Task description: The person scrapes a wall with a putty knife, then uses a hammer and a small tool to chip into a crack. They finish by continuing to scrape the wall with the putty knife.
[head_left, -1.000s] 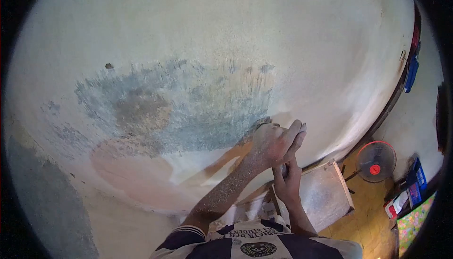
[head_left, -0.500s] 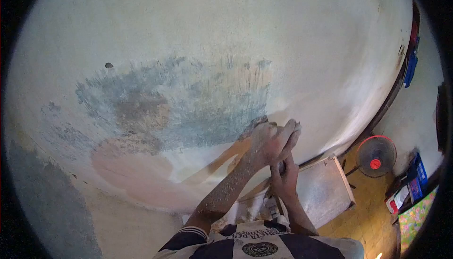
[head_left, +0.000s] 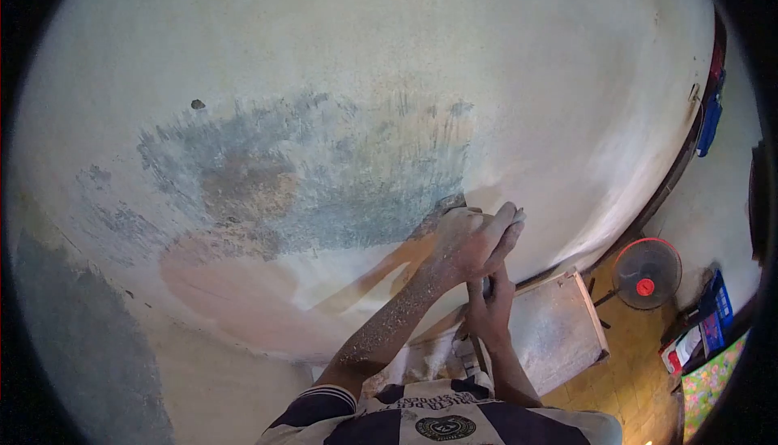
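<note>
Across the wall (head_left: 324,32), from 10 o'clock into the middle, we see a rough blue-grey patch (head_left: 373,177) that looks already scraped, while the smooth pale coat (head_left: 567,121) around it appears unworked, and how much remains we cannot tell. At 4 o'clock our right grip (head_left: 492,309) is wrapped around a tool (head_left: 451,200) whose end sits by the patch's lower right edge, and our left grip (head_left: 467,242) covers it, pinching or merely pressing, we cannot tell. Beyond, a pale panel (head_left: 559,335) and red-rimmed fan (head_left: 646,273) stand toward 4 o'clock
</note>
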The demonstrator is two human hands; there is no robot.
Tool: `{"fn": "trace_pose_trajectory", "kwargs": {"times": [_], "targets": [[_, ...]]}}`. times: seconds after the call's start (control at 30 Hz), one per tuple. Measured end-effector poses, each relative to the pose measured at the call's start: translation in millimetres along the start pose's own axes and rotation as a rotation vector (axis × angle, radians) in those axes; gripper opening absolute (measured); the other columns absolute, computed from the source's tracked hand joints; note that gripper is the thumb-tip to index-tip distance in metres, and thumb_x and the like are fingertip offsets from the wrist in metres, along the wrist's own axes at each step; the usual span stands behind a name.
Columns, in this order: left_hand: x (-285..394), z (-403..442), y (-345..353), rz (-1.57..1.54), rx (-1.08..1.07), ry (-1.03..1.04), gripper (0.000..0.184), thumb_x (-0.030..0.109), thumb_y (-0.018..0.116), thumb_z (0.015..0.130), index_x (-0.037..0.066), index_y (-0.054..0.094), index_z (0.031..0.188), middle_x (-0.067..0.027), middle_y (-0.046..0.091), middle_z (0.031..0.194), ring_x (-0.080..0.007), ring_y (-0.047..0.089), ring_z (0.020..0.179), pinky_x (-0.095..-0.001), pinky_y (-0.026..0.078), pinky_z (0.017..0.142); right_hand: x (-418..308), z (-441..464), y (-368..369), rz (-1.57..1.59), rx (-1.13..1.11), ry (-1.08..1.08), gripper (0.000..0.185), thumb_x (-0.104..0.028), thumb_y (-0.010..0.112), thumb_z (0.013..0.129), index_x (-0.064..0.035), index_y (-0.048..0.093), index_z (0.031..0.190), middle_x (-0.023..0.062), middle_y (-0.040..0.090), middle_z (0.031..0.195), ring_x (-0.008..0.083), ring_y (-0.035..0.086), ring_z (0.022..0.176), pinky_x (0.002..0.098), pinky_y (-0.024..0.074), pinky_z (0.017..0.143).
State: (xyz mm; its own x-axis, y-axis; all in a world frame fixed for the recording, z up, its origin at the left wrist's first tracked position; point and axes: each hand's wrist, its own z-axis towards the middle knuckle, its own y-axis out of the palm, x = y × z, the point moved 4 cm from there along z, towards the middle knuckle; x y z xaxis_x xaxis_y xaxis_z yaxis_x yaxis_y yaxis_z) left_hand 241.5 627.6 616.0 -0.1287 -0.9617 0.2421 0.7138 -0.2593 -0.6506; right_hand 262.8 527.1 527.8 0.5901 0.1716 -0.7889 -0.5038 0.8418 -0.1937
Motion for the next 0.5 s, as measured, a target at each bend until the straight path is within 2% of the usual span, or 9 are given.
{"fn": "trace_pose_trajectory", "kwargs": {"times": [0.07, 0.17, 0.27, 0.47, 0.5], "targets": [[1, 3, -1, 0.020, -0.001, 0.014, 0.021, 0.028, 0.054, 0.101, 0.008, 0.057, 0.099, -0.0118, 0.061, 0.058, -0.0323, 0.064, 0.053, -0.0440, 0.050, 0.051, 3, 5, -1, 0.009, -0.018, 0.028, 0.027, -0.015, 0.060, 0.098, 0.0033, 0.056, 0.117, 0.0182, 0.067, 0.080, 0.0218, 0.066, 0.065, 0.0344, 0.0494, 0.061], [6, 16, -8, 0.036, -0.001, 0.005, 0.020, 0.028, 0.056, 0.100, 0.009, 0.057, 0.095, -0.0105, 0.059, 0.055, -0.0321, 0.062, 0.050, -0.0440, 0.048, 0.050, -10, 16, 5, 0.037, 0.087, -0.004, 0.029, -0.014, 0.060, 0.098, 0.0037, 0.056, 0.120, 0.0193, 0.068, 0.083, 0.0221, 0.068, 0.068, 0.0349, 0.0503, 0.063], [6, 9, -9, 0.091, -0.019, -0.014, 0.020, 0.028, 0.057, 0.099, 0.009, 0.057, 0.094, -0.0098, 0.058, 0.054, -0.0315, 0.061, 0.049, -0.0432, 0.048, 0.050, -3, 4, -1, 0.038, -0.014, 0.028, 0.029, -0.013, 0.059, 0.098, 0.0041, 0.056, 0.121, 0.0200, 0.069, 0.084, 0.0198, 0.067, 0.072, 0.0336, 0.0501, 0.064], [7, 24, -17, 0.134, -0.045, 0.023, 0.019, 0.028, 0.056, 0.100, 0.009, 0.057, 0.095, -0.0095, 0.058, 0.055, -0.0317, 0.061, 0.050, -0.0431, 0.049, 0.052, 2, 16, 4, 0.119, 0.016, 0.090, 0.031, -0.013, 0.059, 0.098, 0.0043, 0.056, 0.124, 0.0191, 0.071, 0.092, 0.0175, 0.067, 0.079, 0.0315, 0.0505, 0.069], [12, 28, -24, 0.098, -0.071, -0.009, 0.019, 0.028, 0.056, 0.100, 0.009, 0.057, 0.096, -0.0100, 0.058, 0.055, -0.0320, 0.062, 0.051, -0.0435, 0.049, 0.053, -3, 15, 4, 0.137, 0.015, 0.083, 0.033, -0.013, 0.058, 0.099, 0.0040, 0.055, 0.126, 0.0137, 0.068, 0.090, 0.0143, 0.060, 0.077, 0.0294, 0.0469, 0.067]]}}
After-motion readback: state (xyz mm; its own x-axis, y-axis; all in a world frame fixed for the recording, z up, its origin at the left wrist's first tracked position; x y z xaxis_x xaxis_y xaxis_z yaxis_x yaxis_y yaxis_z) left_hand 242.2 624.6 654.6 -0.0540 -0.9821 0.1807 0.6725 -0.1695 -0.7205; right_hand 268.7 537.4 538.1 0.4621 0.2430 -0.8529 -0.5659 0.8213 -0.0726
